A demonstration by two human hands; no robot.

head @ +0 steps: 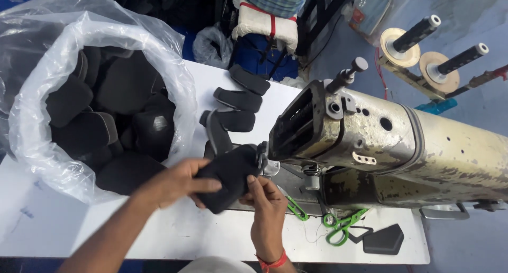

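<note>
A black padded piece (230, 177) is held between both hands at the front of the white table (174, 236), its far edge pushed up against the head of the worn, cream-coloured sewing machine (391, 151) — seemingly so that the edge sits where the needle comes down, though the needle itself is hidden behind the fabric. The left hand (180, 183) is laid over the piece from the left, fingers curled around its upper face and thumb under, grasping it. The right hand (264, 199) is set at the near right corner, fingertips pinched on the edge, apparently to steady and steer it; a red thread band is worn on that wrist.

To the left, a large clear plastic bag (47, 103) is stood open with its mouth rolled back, filled with more dark padded pieces — kept within easy reach of the left hand. Behind the work, three similar black pieces (241, 99) are laid out in a row on the table. Green-handled snips (341, 226) are left just beside the machine base on the right, with another black piece (383, 240) near the table's edge. Two thread-stand spindles (423, 40) are seen beyond the machine
</note>
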